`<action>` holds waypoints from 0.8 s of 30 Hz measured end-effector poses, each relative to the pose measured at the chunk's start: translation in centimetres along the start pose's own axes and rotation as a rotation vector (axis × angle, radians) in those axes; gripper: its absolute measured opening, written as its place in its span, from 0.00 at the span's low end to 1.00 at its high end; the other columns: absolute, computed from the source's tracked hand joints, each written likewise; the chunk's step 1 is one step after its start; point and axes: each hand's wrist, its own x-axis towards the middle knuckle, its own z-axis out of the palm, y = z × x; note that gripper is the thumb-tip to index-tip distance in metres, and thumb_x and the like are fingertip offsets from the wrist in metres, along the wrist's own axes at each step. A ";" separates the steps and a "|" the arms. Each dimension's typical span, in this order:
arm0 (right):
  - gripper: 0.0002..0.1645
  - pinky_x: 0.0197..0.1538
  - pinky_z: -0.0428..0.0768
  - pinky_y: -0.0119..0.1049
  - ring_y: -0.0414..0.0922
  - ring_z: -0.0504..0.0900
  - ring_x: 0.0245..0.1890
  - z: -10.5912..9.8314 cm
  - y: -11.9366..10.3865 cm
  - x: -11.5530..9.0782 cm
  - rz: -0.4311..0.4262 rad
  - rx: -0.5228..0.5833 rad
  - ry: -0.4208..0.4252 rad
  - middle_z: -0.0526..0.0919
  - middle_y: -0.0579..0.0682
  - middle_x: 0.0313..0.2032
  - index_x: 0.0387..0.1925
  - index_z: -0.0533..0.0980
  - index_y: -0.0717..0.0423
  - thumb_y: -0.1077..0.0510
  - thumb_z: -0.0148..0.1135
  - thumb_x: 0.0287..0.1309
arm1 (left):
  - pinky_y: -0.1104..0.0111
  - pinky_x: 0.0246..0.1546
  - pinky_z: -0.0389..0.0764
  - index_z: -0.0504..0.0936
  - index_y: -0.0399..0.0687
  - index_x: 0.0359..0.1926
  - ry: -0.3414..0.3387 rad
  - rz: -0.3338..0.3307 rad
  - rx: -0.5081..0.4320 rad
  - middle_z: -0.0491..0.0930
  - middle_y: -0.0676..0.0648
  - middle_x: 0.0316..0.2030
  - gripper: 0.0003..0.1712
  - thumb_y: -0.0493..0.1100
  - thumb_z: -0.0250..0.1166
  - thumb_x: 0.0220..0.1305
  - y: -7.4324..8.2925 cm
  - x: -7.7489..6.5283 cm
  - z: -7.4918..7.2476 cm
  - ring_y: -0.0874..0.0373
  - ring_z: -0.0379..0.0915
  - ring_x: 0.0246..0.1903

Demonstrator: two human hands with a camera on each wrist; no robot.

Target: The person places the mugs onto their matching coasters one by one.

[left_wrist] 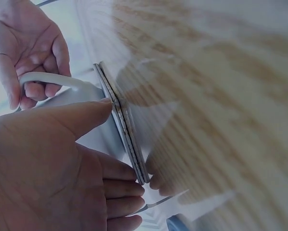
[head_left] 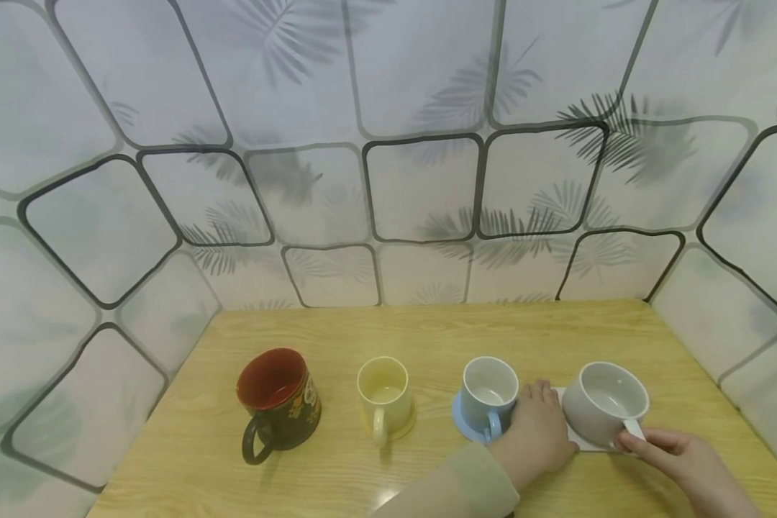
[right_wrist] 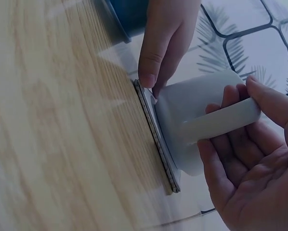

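A wide white mug (head_left: pixel 605 406) stands on a thin square white coaster (head_left: pixel 583 440) at the right of the table. My right hand (head_left: pixel 686 460) holds the mug's handle (right_wrist: pixel 226 120), with the thumb on its outer end and the fingers curled behind. My left hand (head_left: pixel 536 435) is at the coaster's left side; in the left wrist view its thumb and fingertips grip the coaster's edge (left_wrist: pixel 122 125). Right beside this hand, a small white cup (head_left: pixel 490 381) with a blue handle stands on a round blue coaster (head_left: pixel 460 421).
Farther left, a yellow cup (head_left: pixel 388 406) stands on a round yellow coaster (head_left: pixel 409 426). A dark mug (head_left: pixel 301 414) with a red inside stands at the left of the wooden table (head_left: pixel 324 482). Patterned cloth walls (head_left: pixel 421 187) enclose the back and sides.
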 end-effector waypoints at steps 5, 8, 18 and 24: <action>0.24 0.64 0.68 0.77 0.10 0.69 0.44 -0.1 0.1 -0.1 -0.011 0.025 -0.006 0.91 0.28 0.49 0.60 0.85 0.52 0.42 0.56 0.80 | 0.72 0.82 0.59 0.61 0.69 0.81 0.008 -0.005 -0.011 0.60 0.62 0.81 0.49 0.84 0.50 0.67 0.0 -0.1 -0.1 0.68 0.52 0.82; 0.25 0.64 0.70 0.77 0.10 0.68 0.44 -0.1 0.0 -0.1 -0.016 0.015 0.007 0.90 0.27 0.49 0.61 0.85 0.52 0.42 0.56 0.80 | 0.72 0.82 0.59 0.60 0.69 0.81 0.003 -0.004 -0.008 0.59 0.63 0.81 0.49 0.84 0.49 0.67 -0.1 -0.1 -0.2 0.68 0.52 0.82; 0.29 0.58 0.83 0.64 0.13 0.71 0.43 0.6 -1.0 -0.4 -0.109 -0.228 0.140 0.92 0.39 0.49 0.60 0.84 0.60 0.40 0.59 0.78 | 0.71 0.82 0.60 0.59 0.70 0.81 0.010 0.014 0.016 0.59 0.63 0.81 0.49 0.84 0.48 0.68 -0.3 0.0 0.0 0.68 0.52 0.82; 0.29 0.58 0.82 0.64 0.13 0.69 0.43 0.7 -1.2 -0.8 -0.093 -0.252 0.141 0.92 0.40 0.48 0.59 0.84 0.58 0.39 0.59 0.77 | 0.71 0.83 0.58 0.59 0.71 0.82 0.006 0.055 0.061 0.57 0.62 0.82 0.46 0.82 0.48 0.70 -0.4 -0.3 -0.1 0.67 0.51 0.82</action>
